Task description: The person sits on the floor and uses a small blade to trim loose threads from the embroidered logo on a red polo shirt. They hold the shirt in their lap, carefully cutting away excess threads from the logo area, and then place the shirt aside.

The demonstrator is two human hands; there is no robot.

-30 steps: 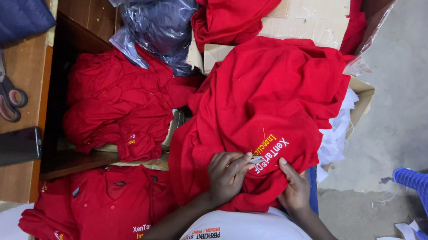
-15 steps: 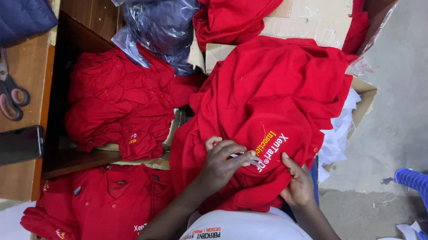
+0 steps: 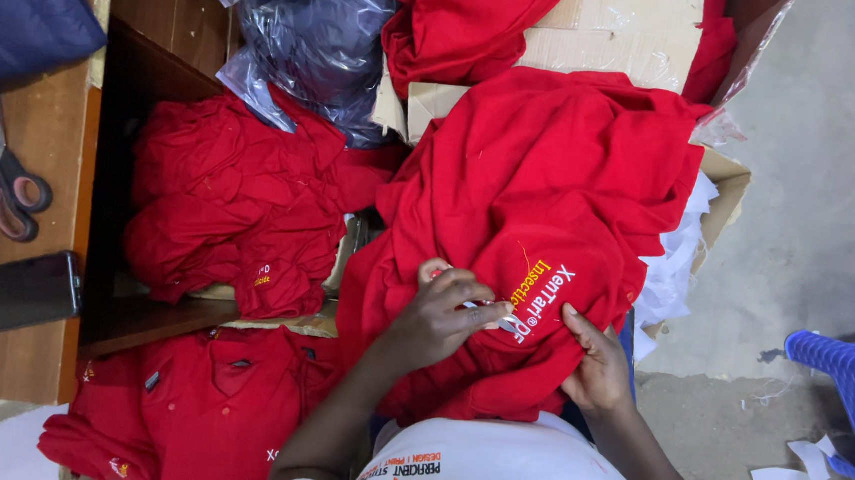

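Note:
A red shirt [image 3: 552,179] with embroidered yellow and white lettering [image 3: 542,290] lies bunched over my lap and a cardboard box. My left hand [image 3: 432,323] rests on the shirt just left of the lettering. Its fingers pinch a small pale tool [image 3: 498,315], apparently thread snips, whose tip touches the embroidery. My right hand [image 3: 599,367] grips a fold of the same shirt just below and right of the lettering, holding the cloth taut.
More red shirts are piled in a wooden shelf opening [image 3: 239,207] and at lower left [image 3: 185,414]. Scissors [image 3: 10,186] and a dark phone [image 3: 8,293] lie on the wooden surface at left. Plastic bags [image 3: 311,41], the cardboard box [image 3: 623,28] and a blue crate [image 3: 853,400] surround me.
My left hand has shifted slightly up and left on the shirt, its fingers working the small tool at the lettering. My right hand keeps its grip on the fold.

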